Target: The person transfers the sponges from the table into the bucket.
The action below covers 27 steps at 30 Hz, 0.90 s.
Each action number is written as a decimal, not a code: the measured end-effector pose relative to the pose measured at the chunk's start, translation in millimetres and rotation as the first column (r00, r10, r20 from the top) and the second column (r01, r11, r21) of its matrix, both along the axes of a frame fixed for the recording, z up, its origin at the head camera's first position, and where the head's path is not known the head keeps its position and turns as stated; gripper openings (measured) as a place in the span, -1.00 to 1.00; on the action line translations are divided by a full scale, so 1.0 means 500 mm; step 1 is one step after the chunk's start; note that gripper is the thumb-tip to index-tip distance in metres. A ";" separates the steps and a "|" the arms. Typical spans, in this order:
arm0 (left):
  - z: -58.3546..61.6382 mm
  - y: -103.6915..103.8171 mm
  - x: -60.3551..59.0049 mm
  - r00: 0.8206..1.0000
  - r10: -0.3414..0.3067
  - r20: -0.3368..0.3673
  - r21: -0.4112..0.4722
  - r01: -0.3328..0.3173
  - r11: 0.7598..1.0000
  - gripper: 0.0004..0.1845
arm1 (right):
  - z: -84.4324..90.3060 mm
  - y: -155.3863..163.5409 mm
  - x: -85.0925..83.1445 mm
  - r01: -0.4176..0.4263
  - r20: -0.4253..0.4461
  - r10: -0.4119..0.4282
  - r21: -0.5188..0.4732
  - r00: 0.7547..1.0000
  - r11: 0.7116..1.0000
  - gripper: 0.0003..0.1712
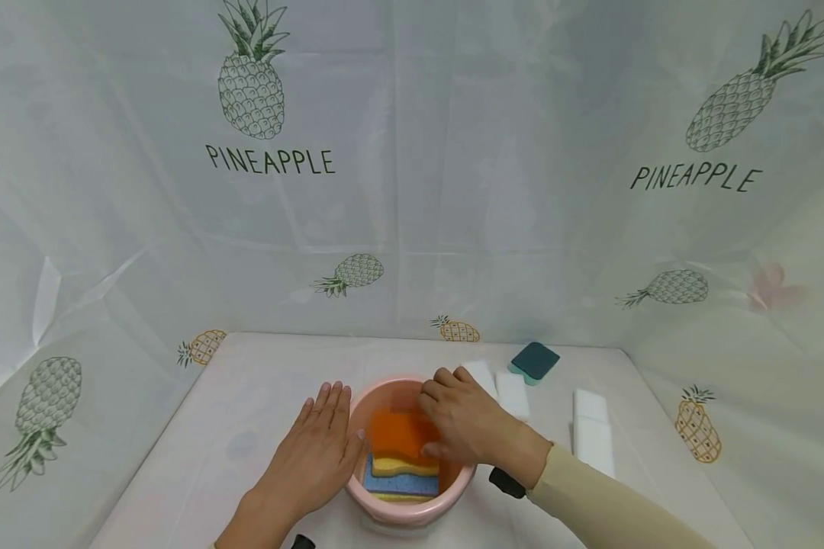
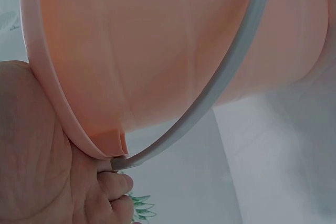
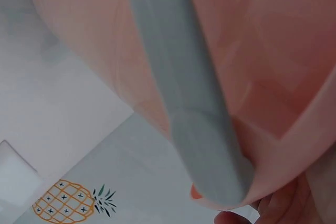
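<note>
A pink bucket point(image 1: 400, 517) stands on the table in the head view; both wrist views show its pink wall and grey handle point(image 2: 207, 95). Inside lies an orange sponge point(image 1: 400, 436) with a yellow layer, above a blue sponge point(image 1: 401, 484) that also shows yellow at its edge. My left hand point(image 1: 316, 450) lies flat along the bucket's left rim, fingers straight. My right hand point(image 1: 470, 415) reaches over the right rim with bent fingers. Its thumb and forefinger hold the orange sponge's right side. In the right wrist view, part of that hand shows beneath the rim.
A dark green sponge point(image 1: 535, 361) lies at the back right of the table. White blocks point(image 1: 513, 395) sit just behind my right hand, and a longer white piece point(image 1: 593, 435) lies farther right. A pineapple-printed curtain point(image 1: 494, 191) hangs behind and at both sides.
</note>
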<state>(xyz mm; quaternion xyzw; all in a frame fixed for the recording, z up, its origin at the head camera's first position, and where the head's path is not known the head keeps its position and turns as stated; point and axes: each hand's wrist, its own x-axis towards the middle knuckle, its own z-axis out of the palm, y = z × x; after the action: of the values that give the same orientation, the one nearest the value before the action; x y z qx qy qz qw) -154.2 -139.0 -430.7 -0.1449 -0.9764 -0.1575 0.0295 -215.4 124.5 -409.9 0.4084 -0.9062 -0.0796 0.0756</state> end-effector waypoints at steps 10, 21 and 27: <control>-0.004 -0.002 0.000 1.000 -0.010 -0.024 0.002 0.010 1.000 -0.25 | 0.001 0.002 0.002 0.007 0.010 -0.007 -0.016 1.000 1.000 -0.26; -0.008 -0.002 0.000 0.999 -0.008 -0.034 0.002 0.009 1.000 -0.25 | -0.008 0.035 -0.006 -0.037 -0.134 0.016 -0.160 0.991 0.986 -0.49; -0.009 -0.001 -0.001 1.000 -0.001 -0.027 0.008 0.001 1.000 -0.25 | -0.005 0.074 -0.021 -0.056 -0.264 -0.008 -0.234 0.965 0.971 -0.57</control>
<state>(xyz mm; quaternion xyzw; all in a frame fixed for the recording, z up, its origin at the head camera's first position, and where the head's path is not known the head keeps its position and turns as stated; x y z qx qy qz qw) -154.6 -139.5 -435.3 -0.1475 -0.9752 -0.1595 0.0432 -225.7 161.7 -412.5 0.3933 -0.8860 -0.0222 0.2447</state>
